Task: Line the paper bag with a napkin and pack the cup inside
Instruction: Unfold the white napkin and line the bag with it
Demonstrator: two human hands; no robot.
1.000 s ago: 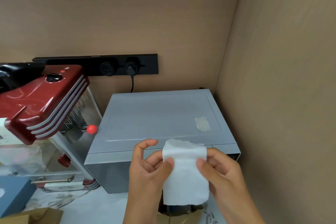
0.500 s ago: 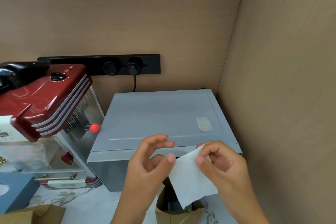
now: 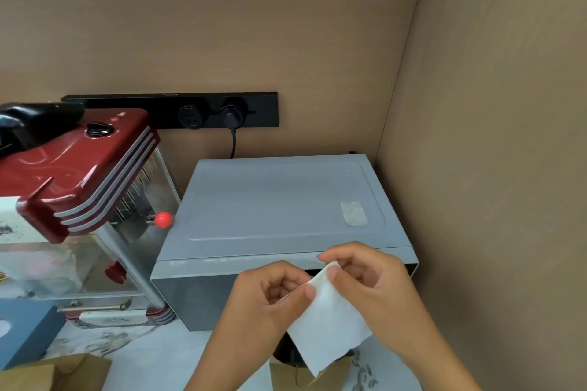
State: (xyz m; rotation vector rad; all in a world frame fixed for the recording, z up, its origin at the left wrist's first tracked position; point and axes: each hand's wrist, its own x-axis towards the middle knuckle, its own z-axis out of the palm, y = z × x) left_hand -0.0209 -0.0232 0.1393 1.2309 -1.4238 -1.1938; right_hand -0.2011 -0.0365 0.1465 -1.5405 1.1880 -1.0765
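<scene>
A white napkin [image 3: 327, 324] hangs tilted between my two hands in front of the microwave. My left hand [image 3: 270, 298] pinches its upper left edge with thumb and fingers. My right hand [image 3: 365, 276] pinches its top corner. Below the napkin stands the brown paper bag [image 3: 286, 373], open at the top, with only its rim and dark inside showing at the bottom edge of the head view. The napkin's lower corner reaches down to the bag's mouth. I see no cup.
A grey microwave [image 3: 279, 209] fills the corner against the brown walls. A red popcorn machine [image 3: 76, 174] stands to the left. A blue box [image 3: 22, 330] and a cardboard box [image 3: 57, 374] sit at lower left on the marbled counter [image 3: 152, 359].
The napkin has dropped from an upright, flat hold to a tilted one, its lower corner now at the bag's mouth. Both hands moved down and closer together.
</scene>
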